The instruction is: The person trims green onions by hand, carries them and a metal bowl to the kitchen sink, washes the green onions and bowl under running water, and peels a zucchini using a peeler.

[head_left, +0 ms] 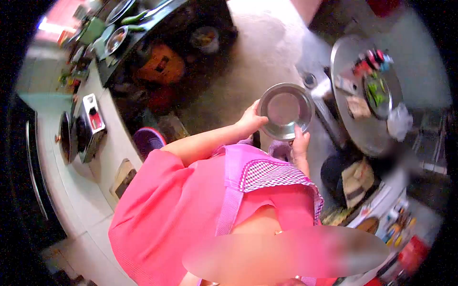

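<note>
A round metal bowl (286, 108) is held out in front of my body, its inside facing up toward the camera. Closed on the bowl's left rim is my left hand (251, 120), with the thumb over the edge. My right hand (300, 141) grips the lower right rim, its thumb reaching inside. Nothing distinct shows in the bowl apart from shine. Below the hands is a pink top with a purple checked apron (274, 175).
A round table (350, 126) on the right bears a plate of green vegetables (377, 97) and a plastic bag (400, 121). At left, a counter (102, 190) holds a stove (88, 128). A purple bucket (149, 141) stands beside it. Dark shelving with dishes is at upper left.
</note>
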The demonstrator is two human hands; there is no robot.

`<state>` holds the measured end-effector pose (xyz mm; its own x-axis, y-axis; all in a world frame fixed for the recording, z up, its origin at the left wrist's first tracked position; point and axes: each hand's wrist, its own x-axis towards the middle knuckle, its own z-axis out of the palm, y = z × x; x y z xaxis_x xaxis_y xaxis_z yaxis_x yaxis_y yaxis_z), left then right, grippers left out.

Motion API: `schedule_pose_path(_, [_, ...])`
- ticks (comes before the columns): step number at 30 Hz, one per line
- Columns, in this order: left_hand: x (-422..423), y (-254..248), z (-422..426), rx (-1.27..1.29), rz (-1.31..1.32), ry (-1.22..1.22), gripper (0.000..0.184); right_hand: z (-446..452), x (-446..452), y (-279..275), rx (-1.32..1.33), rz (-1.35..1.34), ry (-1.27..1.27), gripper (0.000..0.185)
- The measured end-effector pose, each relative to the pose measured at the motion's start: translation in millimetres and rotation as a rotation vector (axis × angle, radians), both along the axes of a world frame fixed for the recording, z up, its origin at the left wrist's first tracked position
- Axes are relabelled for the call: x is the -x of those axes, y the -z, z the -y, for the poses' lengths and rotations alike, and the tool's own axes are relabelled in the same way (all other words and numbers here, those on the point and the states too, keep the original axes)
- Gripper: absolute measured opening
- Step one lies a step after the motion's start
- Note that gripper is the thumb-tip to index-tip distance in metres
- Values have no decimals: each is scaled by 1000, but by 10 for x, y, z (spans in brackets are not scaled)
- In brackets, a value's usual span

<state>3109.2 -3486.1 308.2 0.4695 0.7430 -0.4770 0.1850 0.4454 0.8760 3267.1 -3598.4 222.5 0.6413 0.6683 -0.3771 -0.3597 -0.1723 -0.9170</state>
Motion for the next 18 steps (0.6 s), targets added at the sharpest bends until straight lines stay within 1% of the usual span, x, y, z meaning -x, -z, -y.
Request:
schedule_pose_path(2, [165, 113, -293, -106, 45, -132, 63, -487, 190, -155, 14, -72, -56, 16])
schedule_pose_path(3, [250, 201, -436, -145, 51, -228, 58, -780, 315, -245, 58, -98, -59, 16])
schedule_pose_path(6, [456, 224, -788, -26, 30, -342, 48, -1462, 450, -490, 24, -57, -243, 23])
schedule_pose_path(7, [515, 199, -877, 32, 48, -390, 42, -1639, 493, -586, -51, -108, -329, 23])
schedule_pose_path(8, [574, 185, -974, 92, 63, -437, 36, -1820, 509, -580, -19, -85, -395, 23])
schedule_pose_path(10, [639, 229, -1173, 219, 154, -509, 35, -2137, 468, -547, 51, -39, -524, 22])
schedule_pose_path(13, [670, 248, -1647, 200, 108, -523, 35, -2674, 383, -494, 107, -66, -685, 21])
schedule_pose_path(16, [639, 233, -2228, 12, 61, -666, 34, -3429, 380, -477, 80, -24, -797, 19])
schedule_pose_path(17, [641, 180, -2426, 89, 140, -710, 33, -3706, 384, -466, 60, -28, -828, 17])
schedule_pose_path(18, [632, 395, -2613, 16, 195, -765, 35, -3954, 382, -471, 41, -40, -852, 16])
